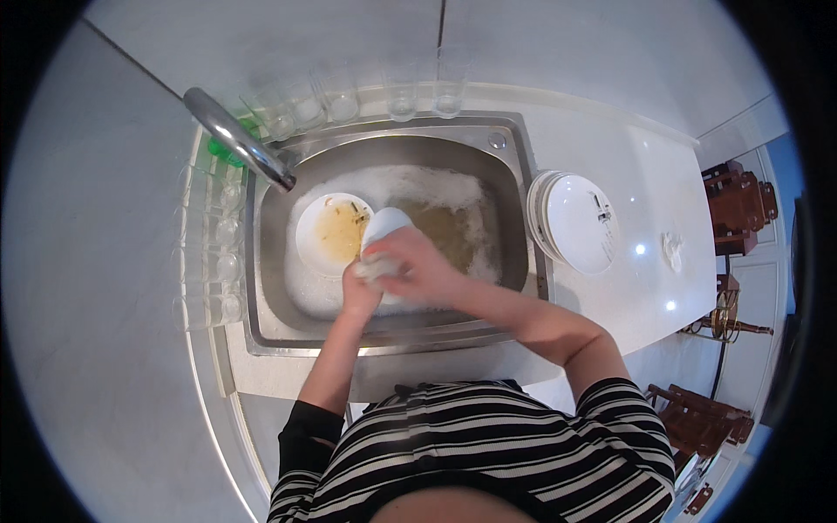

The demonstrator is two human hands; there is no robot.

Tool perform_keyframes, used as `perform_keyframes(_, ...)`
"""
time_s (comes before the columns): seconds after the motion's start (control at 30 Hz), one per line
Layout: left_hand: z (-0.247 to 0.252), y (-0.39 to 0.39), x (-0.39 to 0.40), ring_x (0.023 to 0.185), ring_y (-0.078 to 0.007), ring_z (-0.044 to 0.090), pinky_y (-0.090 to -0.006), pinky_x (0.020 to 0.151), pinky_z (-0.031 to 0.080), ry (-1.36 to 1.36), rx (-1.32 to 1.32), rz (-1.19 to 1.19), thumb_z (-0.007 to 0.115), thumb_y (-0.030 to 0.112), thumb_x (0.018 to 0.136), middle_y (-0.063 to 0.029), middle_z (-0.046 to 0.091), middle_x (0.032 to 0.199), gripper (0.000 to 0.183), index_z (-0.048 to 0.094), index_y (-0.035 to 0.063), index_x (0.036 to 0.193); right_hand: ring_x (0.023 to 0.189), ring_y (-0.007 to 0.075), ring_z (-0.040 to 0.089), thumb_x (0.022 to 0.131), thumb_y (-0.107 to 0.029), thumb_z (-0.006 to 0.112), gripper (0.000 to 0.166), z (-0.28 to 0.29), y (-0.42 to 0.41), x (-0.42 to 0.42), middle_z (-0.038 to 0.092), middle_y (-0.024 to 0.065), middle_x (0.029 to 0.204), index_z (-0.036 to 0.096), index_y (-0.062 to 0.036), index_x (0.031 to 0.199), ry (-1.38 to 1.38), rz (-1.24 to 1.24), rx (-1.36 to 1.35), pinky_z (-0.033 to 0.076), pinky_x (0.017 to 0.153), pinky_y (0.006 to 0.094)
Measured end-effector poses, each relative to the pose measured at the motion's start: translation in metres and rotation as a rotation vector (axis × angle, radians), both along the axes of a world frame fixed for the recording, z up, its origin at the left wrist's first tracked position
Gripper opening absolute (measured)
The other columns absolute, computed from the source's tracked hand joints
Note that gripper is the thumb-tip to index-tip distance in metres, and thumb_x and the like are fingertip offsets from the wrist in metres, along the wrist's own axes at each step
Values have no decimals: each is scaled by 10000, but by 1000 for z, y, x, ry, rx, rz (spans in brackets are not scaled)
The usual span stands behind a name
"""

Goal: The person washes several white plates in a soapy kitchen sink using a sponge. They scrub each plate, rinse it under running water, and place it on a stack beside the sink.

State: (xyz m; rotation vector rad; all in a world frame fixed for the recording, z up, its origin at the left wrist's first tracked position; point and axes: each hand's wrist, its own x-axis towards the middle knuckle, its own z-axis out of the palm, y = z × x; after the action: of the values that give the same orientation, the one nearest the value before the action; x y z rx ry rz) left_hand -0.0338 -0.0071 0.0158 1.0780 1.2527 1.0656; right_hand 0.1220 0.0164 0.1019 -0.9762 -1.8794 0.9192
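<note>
In the foamy sink (pixel 392 337), a white dish (pixel 389 221) is held tilted above the water. My left hand (pixel 361 294) grips its near left side, though my other hand partly covers that grip. A pale wadded cloth (pixel 376 267) is bunched in my right hand (pixel 422 265), pressed to the dish; motion blurs the fingers. Just left of the dish, a white plate (pixel 317 238) sits in the suds, bearing yellowish liquid, food scraps and a dark printed design. Murky water (pixel 451 229) shows through the foam on the right.
A chrome faucet (pixel 239 140) arches over the sink's left corner. Clear glasses line the back ledge (pixel 402 104) and left ledge (pixel 229 232), with a green object (pixel 225 150) at the corner. Stacked white plates (pixel 582 225) stand right of the sink, and a crumpled white tissue or cloth (pixel 672 252) lies beyond.
</note>
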Motion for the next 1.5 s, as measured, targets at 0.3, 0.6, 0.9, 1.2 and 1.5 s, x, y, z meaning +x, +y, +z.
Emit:
perform_keyframes(0.3, 54, 3, 23, 865, -173, 560, -295, 754, 460, -128, -189, -15, 592, -27, 734, -96, 574, 983, 351, 503, -2, 1073, 939, 311, 472, 804, -192, 521, 215, -74, 68, 25, 506, 137, 960, 525, -51, 965, 150, -591, -664, 372, 814, 383)
perform_keyframes(0.6, 53, 10, 28, 798, -136, 571, -265, 694, 463, -421, -219, 332, 606, 40, 765, -74, 601, 929, 234, 557, 3, 991, 799, 322, 467, 706, -124, 593, 260, -44, -7, 4, 472, 143, 870, 511, -62, 944, -209, -693, 73, 385, 719, 399)
perform_keyframes(0.9, 46, 27, 28, 828, -144, 566, -270, 714, 456, -394, -108, 353, 624, 65, 755, -75, 593, 949, 301, 530, 6, 1035, 835, 307, 496, 675, -102, 593, 268, -51, -31, 28, 481, 107, 880, 520, -86, 932, -376, -243, -16, 418, 697, 397)
perform_keyframes(1.2, 104, 14, 29, 801, -252, 604, -324, 657, 504, 791, 746, -465, 597, 75, 708, -106, 598, 990, 185, 582, 70, 893, 878, 197, 566, 851, -319, 452, 389, 33, -33, 80, 590, 86, 948, 499, -31, 1108, 364, -282, -944, 447, 682, 316)
perform_keyframes(1.5, 159, -3, 95, 1078, -300, 466, -401, 883, 398, 683, 1211, -398, 655, 116, 620, -138, 480, 1178, 287, 562, 64, 886, 847, 159, 583, 847, -169, 447, 285, 66, -74, 163, 582, 78, 966, 474, -30, 1094, 719, -641, -676, 497, 689, 304)
